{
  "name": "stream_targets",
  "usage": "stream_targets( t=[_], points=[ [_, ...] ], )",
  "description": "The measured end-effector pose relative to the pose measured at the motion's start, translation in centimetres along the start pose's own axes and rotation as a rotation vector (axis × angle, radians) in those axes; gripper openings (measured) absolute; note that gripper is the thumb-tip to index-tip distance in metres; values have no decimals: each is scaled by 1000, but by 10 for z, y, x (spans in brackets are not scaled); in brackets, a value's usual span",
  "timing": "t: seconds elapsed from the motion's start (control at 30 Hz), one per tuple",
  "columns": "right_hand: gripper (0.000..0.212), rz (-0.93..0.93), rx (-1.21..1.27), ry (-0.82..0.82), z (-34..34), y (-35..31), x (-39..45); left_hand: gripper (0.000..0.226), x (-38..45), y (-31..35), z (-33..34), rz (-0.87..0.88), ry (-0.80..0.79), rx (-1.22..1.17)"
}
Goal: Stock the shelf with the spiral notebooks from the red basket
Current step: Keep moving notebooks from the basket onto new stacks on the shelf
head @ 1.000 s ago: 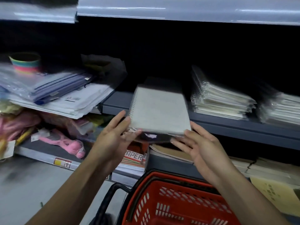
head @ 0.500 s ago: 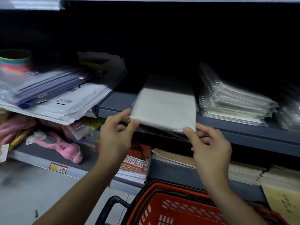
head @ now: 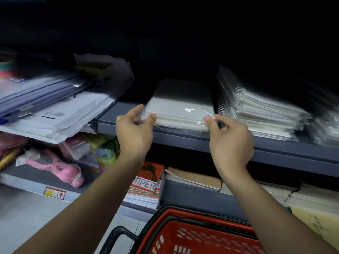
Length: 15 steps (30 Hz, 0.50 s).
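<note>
Nearest me sits the red basket point(head: 192, 235); above it, I see both hands at the grey shelf point(head: 275, 153). My left hand point(head: 134, 132) and right hand point(head: 231, 142) pinch the front corners of a plastic-wrapped spiral notebook point(head: 181, 109) — lying flat on that shelf, just left of the notebook stack point(head: 256, 110).

1. Bare grey metal shelf point(head: 126, 114) lies open beside my left hand point(head: 134, 132)
2. The stack of plastic-wrapped spiral notebooks point(head: 256, 114) crowds my right hand point(head: 231, 142)
3. Slumping white envelopes point(head: 60, 118) overhang the left edge
</note>
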State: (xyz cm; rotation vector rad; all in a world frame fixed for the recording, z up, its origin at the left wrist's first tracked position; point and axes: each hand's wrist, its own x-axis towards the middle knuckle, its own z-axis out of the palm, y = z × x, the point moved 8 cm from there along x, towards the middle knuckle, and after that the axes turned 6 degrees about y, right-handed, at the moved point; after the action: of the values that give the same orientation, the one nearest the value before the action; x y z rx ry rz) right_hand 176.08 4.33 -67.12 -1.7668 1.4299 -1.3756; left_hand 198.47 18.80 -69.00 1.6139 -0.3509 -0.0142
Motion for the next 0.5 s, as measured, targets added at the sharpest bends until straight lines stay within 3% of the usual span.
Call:
stream_targets(
  t=[0.17,0.5],
  points=[
    [55,9,155,-71,-14,5,-8,41,-29,13,-21,16,-46,13],
    [41,-106,84,-327,-120,11,-62,31,-133,25,-61,-113,-318,-4]
  ],
)
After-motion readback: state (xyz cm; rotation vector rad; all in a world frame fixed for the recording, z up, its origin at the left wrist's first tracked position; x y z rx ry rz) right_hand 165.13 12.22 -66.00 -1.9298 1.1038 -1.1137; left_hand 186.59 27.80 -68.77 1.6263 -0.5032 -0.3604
